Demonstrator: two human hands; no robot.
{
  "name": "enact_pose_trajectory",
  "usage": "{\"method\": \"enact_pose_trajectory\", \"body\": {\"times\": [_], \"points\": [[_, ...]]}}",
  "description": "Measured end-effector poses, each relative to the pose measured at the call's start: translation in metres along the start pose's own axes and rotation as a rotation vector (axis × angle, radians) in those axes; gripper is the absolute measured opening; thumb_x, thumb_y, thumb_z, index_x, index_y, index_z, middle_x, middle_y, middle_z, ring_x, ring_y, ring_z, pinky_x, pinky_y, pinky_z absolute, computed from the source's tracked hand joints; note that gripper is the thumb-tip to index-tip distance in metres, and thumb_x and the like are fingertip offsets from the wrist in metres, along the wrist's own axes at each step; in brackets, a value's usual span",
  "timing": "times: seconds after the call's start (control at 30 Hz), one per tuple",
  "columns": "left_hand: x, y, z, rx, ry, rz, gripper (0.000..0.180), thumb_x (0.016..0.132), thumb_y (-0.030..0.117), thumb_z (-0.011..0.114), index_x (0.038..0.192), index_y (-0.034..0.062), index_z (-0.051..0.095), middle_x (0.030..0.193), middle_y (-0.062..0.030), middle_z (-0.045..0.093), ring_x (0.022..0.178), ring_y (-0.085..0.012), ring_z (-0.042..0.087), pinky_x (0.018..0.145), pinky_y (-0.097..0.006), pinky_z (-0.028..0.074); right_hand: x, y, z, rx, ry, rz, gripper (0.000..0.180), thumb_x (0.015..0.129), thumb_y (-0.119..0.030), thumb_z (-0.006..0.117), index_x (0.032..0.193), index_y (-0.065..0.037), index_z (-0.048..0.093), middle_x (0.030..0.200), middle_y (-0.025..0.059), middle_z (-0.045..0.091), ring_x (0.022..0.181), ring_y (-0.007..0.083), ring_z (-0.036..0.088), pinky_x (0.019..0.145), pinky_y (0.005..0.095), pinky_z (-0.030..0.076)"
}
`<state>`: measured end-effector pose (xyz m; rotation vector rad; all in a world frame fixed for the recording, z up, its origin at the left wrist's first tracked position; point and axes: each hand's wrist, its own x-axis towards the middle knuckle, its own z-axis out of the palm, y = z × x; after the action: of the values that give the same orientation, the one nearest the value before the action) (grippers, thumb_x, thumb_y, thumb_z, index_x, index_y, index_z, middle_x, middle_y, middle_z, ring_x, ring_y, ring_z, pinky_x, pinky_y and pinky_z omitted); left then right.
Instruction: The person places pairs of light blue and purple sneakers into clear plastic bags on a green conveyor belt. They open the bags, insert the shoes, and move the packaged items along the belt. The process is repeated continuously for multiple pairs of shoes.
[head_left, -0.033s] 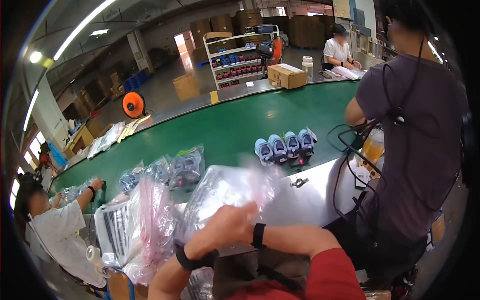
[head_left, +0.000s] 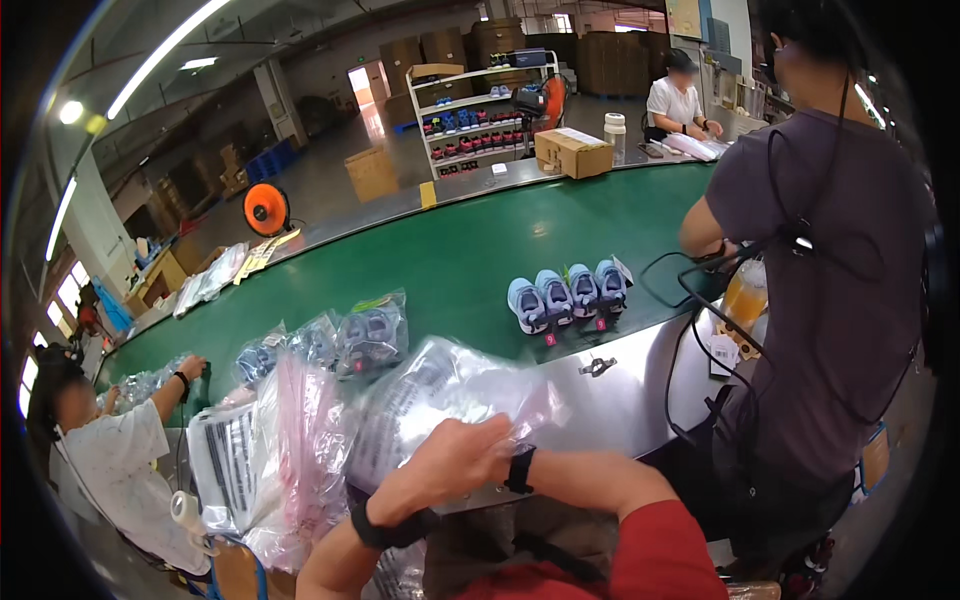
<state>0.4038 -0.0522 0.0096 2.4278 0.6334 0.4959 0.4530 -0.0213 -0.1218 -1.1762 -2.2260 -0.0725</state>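
My left grip (head_left: 458,455) looks clenched on the clear plastic bag (head_left: 425,395), over the counter's (head_left: 620,405) near edge; right grip (head_left: 498,468) mostly hidden, can't tell. Step: probably parting the bag's layers; next move calls for a clear hold on its mouth.

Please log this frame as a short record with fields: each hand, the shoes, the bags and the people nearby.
Left hand: fingers closed on a clear plastic bag
Right hand: mostly hidden behind the left; grip cannot be told
Loose shoes: four, pale blue, in a row on the green belt
Bagged shoes: on the belt, left of the loose ones
Bag pile: clear and pinkish, left of the held bag
People: left person, right person, far person beyond the belt
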Motion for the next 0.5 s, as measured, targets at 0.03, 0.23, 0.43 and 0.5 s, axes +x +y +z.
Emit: {"method": "enact_pose_trajectory", "body": {"times": [0.03, 0.23, 0.43, 0.5], "points": [[-0.010, 0.003, -0.004, -0.065, 0.083, 0.025, 0.010, 0.080, 0.009, 0.058, 0.079, -0.0001, 0.054, 0.061, -0.0232, 0.051, 0.053, -0.0384, 0.051, 0.051, -0.040, 0.043, -0.001, 0.004, -0.014, 0.034, 0.001, 0.030, 0.029, 0.084, -0.020, 0.054, 0.109, -0.005, 0.059, 0.110, 0.0141, 0.058, 0.101, 0.0282, 0.056, 0.087, 0.0372, 0.045], [-0.062, -0.036, -0.031, 0.049, 0.706, -0.437, 0.005, 0.085, 0.006, 0.058, 0.085, 0.0012, 0.059, 0.056, -0.0079, 0.056, 0.050, -0.0124, 0.051, 0.044, -0.033, 0.039, 0.012, 0.047, -0.035, 0.214, 0.196, 0.163, 0.029, 0.082, -0.022, 0.058, 0.105, -0.006, 0.063, 0.100, 0.0155, 0.064, 0.093, 0.0320, 0.060, 0.081, 0.0396, 0.047], [-0.034, -0.016, 0.003, 0.015, 0.571, -0.197, 0.008, 0.081, 0.006, 0.064, 0.083, 0.0008, 0.058, 0.054, -0.0133, 0.050, 0.046, -0.0178, 0.050, 0.046, -0.031, 0.039, 0.041, 0.066, -0.050, 0.182, 0.274, 0.356, 0.025, 0.082, -0.023, 0.058, 0.099, -0.008, 0.066, 0.099, 0.0151, 0.064, 0.091, 0.0319, 0.060, 0.078, 0.0395, 0.048], [-0.020, -0.013, -0.011, -0.072, 0.667, -0.222, 0.010, 0.082, 0.007, 0.064, 0.081, 0.0008, 0.057, 0.054, -0.0062, 0.048, 0.049, -0.0113, 0.046, 0.046, -0.029, 0.036, 0.072, 0.081, -0.047, 0.045, 0.350, 0.355, 0.024, 0.082, -0.023, 0.058, 0.098, -0.008, 0.066, 0.098, 0.0152, 0.065, 0.090, 0.0319, 0.061, 0.078, 0.0395, 0.049]]}}
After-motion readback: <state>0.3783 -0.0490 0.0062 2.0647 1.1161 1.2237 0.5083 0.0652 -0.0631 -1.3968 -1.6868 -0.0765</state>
